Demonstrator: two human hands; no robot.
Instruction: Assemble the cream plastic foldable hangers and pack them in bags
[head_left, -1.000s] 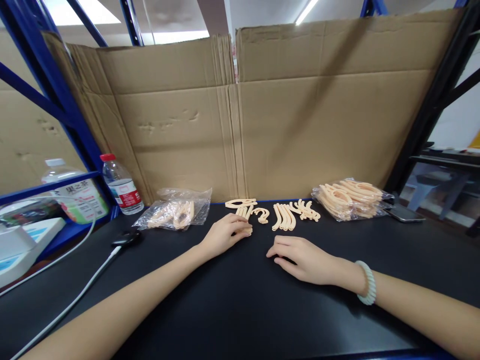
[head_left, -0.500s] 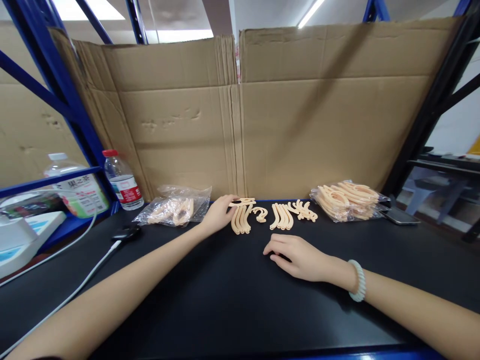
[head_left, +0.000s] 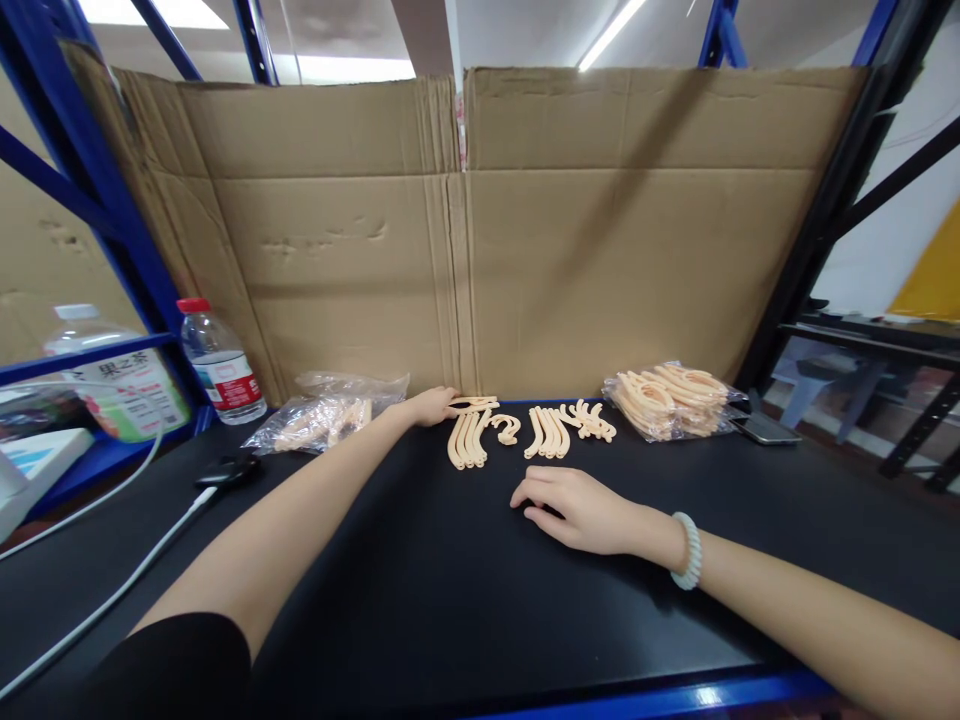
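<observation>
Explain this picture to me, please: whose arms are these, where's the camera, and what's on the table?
There's no machine here: these are a person's own bare hands. A camera worn on their head looks forward and down. On the black tabletop lie pale curved pieces, between a left plastic bag and a right plastic bag containing more pale pieces. The left hand is at a pale piece near the back; whether it grips it is unclear. The right hand is loosely curled, holding nothing visible.

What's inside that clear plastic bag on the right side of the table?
The clear bag holds piled beige pieces, some with looped outlines. The upper ones show through the plastic; those beneath are covered, so their number can't be told.
</observation>
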